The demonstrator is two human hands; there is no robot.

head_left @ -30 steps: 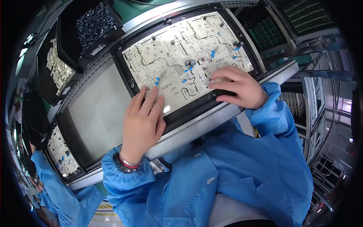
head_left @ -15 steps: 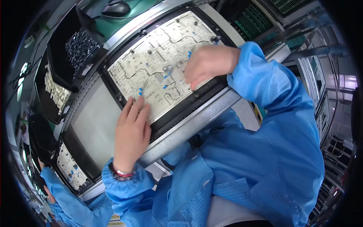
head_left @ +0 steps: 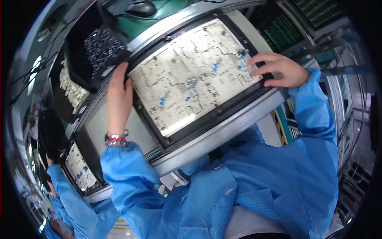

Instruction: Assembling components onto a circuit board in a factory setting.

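1 board (head_left: 201,67) in blk frame (head_left: 234,103). L hand (head_left: 119,97) at L edge, can't tell if gripping. R hand (head_left: 283,71) loose, fingers parted, nr R edge.

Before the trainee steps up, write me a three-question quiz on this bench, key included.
1. Pick one: which hand has bracelets just behind it? A) left B) right
2. True or false: the right hand is at the left end of the white board.
3. Fill in: a dark computer ____ lies on the green surface beyond the board.

Key:
1. A, the left hand.
2. False; it is at the right end.
3. Mouse.
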